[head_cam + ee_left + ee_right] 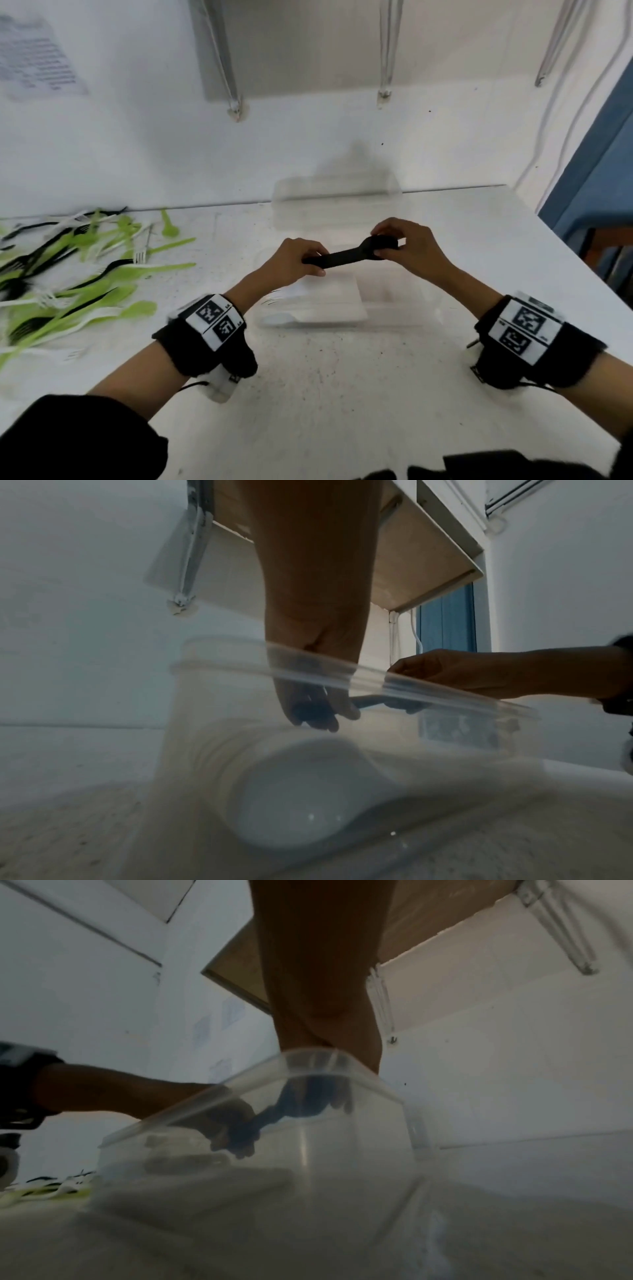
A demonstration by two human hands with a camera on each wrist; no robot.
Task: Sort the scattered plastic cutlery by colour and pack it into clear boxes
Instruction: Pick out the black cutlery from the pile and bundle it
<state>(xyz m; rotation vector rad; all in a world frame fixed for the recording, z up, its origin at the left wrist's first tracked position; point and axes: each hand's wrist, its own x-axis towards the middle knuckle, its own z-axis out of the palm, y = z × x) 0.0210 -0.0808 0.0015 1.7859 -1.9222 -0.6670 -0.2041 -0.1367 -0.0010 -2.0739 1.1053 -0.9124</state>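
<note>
Both hands hold a bundle of black plastic spoons (349, 255) level above a clear box (394, 308) in the middle of the table. My left hand (301, 257) grips the handle end, and my right hand (400, 245) pinches the bowl end. Inside the box lies white cutlery (325, 301), with a white spoon bowl (301, 799) close to the left wrist camera. The wrist views show the left hand (318, 710) and the right hand (329, 1096) through the blurred box rim (377, 680). Scattered green, black and white cutlery (68, 274) lies at the left.
A second clear box (335, 195) stands behind the first one, against the white wall. The white table's right edge (582, 260) runs diagonally beside a blue door. Shelf brackets (236, 106) hang on the wall above.
</note>
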